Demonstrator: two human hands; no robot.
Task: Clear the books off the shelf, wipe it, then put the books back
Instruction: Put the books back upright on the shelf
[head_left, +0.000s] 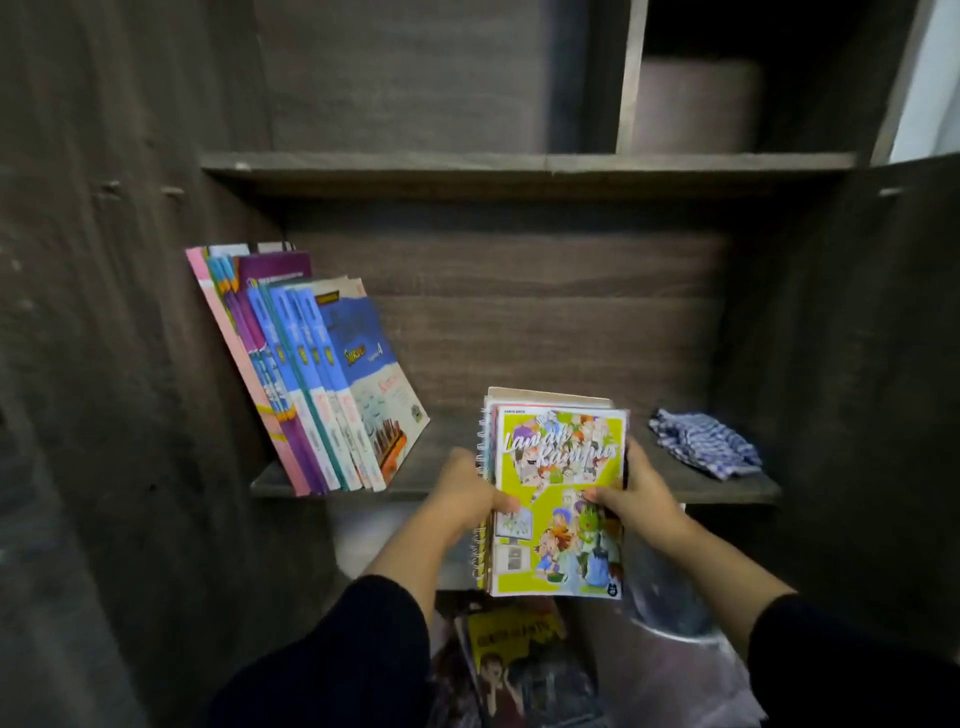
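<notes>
A small stack of books and spiral notebooks (558, 467), fronted by a yellow-green comic cover, is held between both hands just in front of the dark wooden shelf (696, 483). My left hand (470, 491) grips its left, spiral-bound edge. My right hand (636, 491) grips its right edge, thumb on the cover. The stack's upper part reaches over the shelf board, its lower part hangs below the front edge. Several thin books (311, 384) with blue, purple and pink covers lean against the shelf's left wall. A blue-and-white checked cloth (704, 441) lies crumpled at the shelf's right end.
Bare board lies between the leaning books and the cloth. Below the shelf are more books, one with a yellow cover (511, 639), and clear plastic (675, 613) at the right. An upper shelf board (519, 163) runs above, with a vertical divider (631, 73).
</notes>
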